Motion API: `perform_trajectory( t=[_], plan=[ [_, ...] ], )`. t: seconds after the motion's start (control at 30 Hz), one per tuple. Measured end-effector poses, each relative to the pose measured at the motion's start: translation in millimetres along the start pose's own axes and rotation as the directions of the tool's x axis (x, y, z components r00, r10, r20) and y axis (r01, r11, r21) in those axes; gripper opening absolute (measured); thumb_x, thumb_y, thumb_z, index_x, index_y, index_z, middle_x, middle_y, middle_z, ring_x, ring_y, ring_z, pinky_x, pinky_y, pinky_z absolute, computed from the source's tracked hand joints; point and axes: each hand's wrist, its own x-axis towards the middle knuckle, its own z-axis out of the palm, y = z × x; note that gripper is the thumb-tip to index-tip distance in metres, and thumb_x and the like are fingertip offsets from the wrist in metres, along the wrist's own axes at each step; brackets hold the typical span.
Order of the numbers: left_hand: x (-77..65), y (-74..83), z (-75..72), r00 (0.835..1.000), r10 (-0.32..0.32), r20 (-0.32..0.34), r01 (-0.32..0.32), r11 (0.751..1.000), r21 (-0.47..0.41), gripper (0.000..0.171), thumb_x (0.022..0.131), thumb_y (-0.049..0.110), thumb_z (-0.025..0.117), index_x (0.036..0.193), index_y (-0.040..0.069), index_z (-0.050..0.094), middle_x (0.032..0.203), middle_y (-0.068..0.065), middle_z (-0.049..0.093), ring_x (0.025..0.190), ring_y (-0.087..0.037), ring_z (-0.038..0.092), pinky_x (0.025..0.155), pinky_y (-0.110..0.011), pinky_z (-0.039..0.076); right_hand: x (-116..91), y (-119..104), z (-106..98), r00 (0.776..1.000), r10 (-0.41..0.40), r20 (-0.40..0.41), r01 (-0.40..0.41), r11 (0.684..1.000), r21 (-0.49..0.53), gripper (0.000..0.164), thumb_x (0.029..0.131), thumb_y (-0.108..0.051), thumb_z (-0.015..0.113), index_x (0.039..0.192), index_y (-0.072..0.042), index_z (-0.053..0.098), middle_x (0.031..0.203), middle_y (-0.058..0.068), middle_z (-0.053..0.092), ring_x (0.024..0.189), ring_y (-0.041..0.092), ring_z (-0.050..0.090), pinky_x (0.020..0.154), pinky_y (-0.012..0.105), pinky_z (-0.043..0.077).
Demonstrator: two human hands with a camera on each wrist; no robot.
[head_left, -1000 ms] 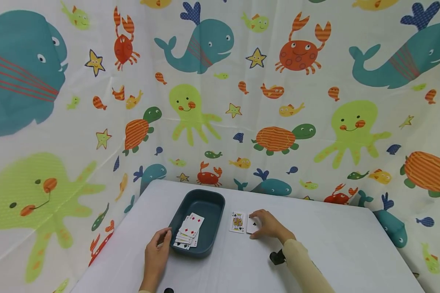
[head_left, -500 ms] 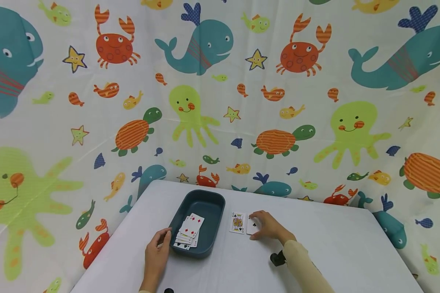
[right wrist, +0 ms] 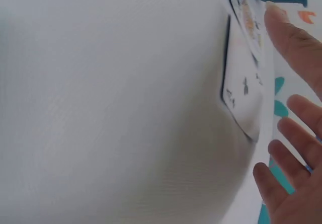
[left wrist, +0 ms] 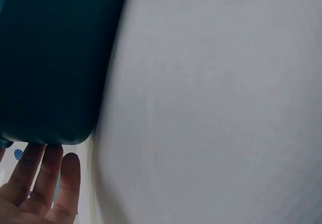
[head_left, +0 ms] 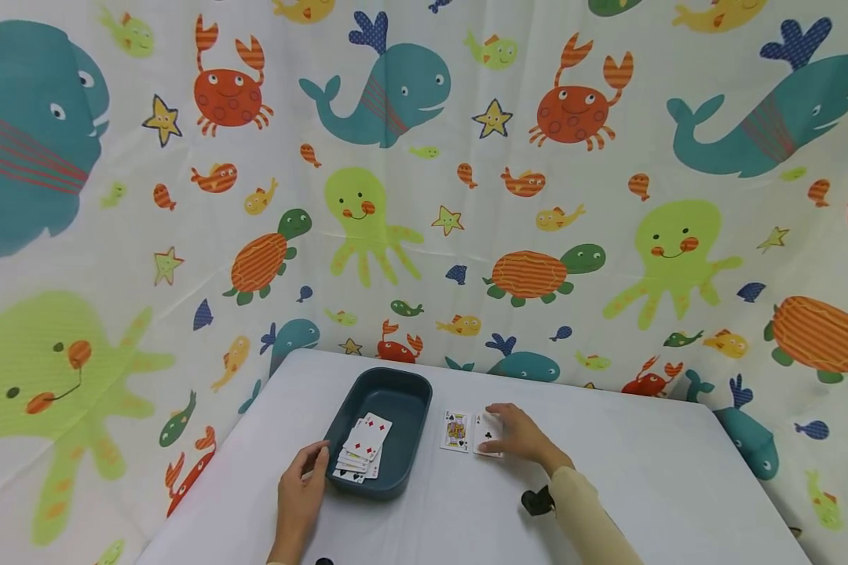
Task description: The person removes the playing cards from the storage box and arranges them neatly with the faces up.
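Observation:
My right hand (head_left: pixel 523 435) hovers over an ace of clubs (head_left: pixel 487 428) lying face up on the white table. In the right wrist view its fingers (right wrist: pixel 297 138) are spread and apart from the card. A face-up king card (head_left: pixel 456 431) lies just left of the ace. At the near left rim of a dark teal bin (head_left: pixel 413 439), my left hand (head_left: pixel 301 490) touches the side with relaxed fingers. The left wrist view has its extended fingers (left wrist: pixel 68 183) against the bin's outer wall. Inside the bin lies a loose pile of playing cards (head_left: pixel 369 438), a four of diamonds on top.
The white-covered table (head_left: pixel 608 455) reaches back to a hanging cloth (head_left: pixel 424 196) printed with sea animals. A small black device (head_left: pixel 537 501) is at the right wrist. Another black piece (head_left: pixel 324 561) shows at the bottom edge, near the left forearm.
The right hand has let go of the ace of clubs; its fingers have shifted off the card's edges, so more of the card shows. The left hand and bin stay put.

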Motion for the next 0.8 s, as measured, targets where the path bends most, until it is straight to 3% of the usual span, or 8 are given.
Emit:
perform_trajectory(
  t=[0.27, 0.5, 0.7, 0.8],
  plan=[
    [-2.5, 0.1, 1.0, 1.0, 0.001, -0.013, -0.001, 1.0, 0.0, 0.042, 0.107, 0.04, 0.052, 0.131, 0.008, 0.066, 0.129, -0.017, 0.068, 0.117, -0.031, 0.063, 0.082, -0.015, 0.047, -3.7, -6.3, -2.5, 0.999, 0.013, -0.049, -0.003, 0.98, 0.201, 0.087, 0.079, -0.041, 0.089, 0.149, -0.008, 0.05, 0.154, 0.017, 0.047, 0.142, 0.041, 0.043, 0.112, 0.057, 0.039],
    [-0.4, 0.8, 0.0, 1.0, -0.003, -0.013, 0.003, 1.0, -0.004, 0.041, 0.107, 0.039, 0.053, 0.13, 0.008, 0.066, 0.129, -0.017, 0.068, 0.117, -0.031, 0.063, 0.082, -0.015, 0.047, -2.0, -23.5, 2.2, 0.996, 0.01, -0.089, 0.024, 0.927, 0.374, 0.081, 0.084, -0.033, 0.085, 0.151, -0.011, 0.048, 0.156, 0.015, 0.045, 0.146, 0.04, 0.039, 0.115, 0.055, 0.035],
    [2.6, 0.3, -0.5, 1.0, -0.007, 0.004, 0.007, 1.0, -0.005, 0.043, 0.107, 0.041, 0.052, 0.132, 0.008, 0.065, 0.131, -0.017, 0.067, 0.118, -0.032, 0.063, 0.084, -0.017, 0.048, -3.7, -45.8, 7.2, 0.991, -0.022, -0.129, 0.077, 0.895, 0.439, 0.074, 0.087, -0.025, 0.084, 0.15, -0.012, 0.049, 0.158, 0.014, 0.043, 0.146, 0.04, 0.038, 0.115, 0.055, 0.035],
    [2.9, -0.1, -0.3, 1.0, -0.002, 0.002, 0.002, 1.0, 0.004, 0.043, 0.107, 0.04, 0.052, 0.132, 0.008, 0.065, 0.131, -0.017, 0.067, 0.118, -0.032, 0.063, 0.088, -0.025, 0.052, -4.2, -53.7, 11.4, 0.988, -0.037, -0.149, 0.103, 0.881, 0.462, 0.071, 0.087, -0.023, 0.084, 0.149, -0.013, 0.05, 0.156, 0.013, 0.045, 0.145, 0.039, 0.04, 0.115, 0.055, 0.035]
  ],
)
